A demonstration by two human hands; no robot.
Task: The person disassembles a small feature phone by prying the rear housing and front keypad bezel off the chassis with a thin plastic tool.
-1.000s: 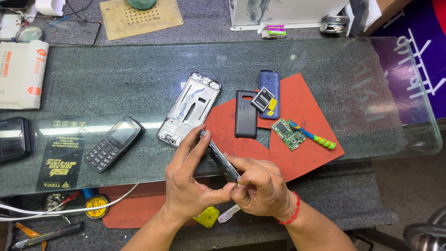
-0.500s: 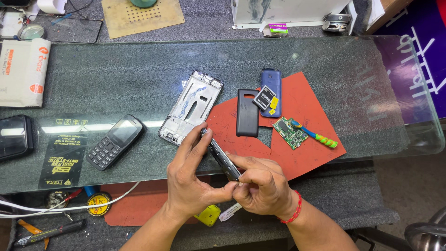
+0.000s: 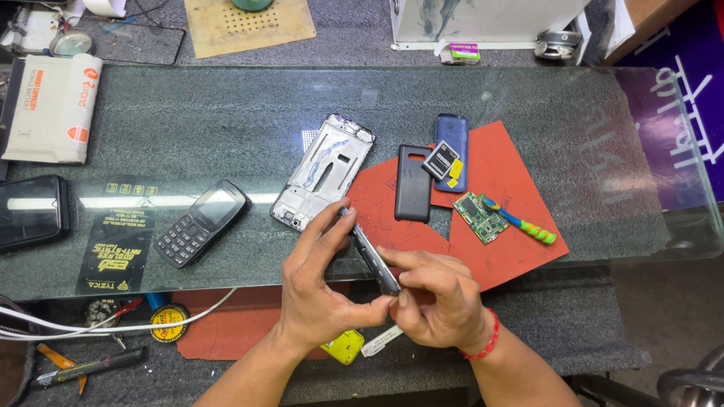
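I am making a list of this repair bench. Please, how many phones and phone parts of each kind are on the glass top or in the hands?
Keypad phones: 1
Phone frames: 1
Back covers: 2, black and blue
Batteries: 1
Circuit boards: 1
Phone bodies held edge-on by left hand and right hand: 1
Total: 7

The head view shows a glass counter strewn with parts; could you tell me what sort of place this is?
Most likely a phone repair bench. Both hands grip a slim phone part, and a bare phone frame, a green circuit board and a keypad phone lie on the glass.
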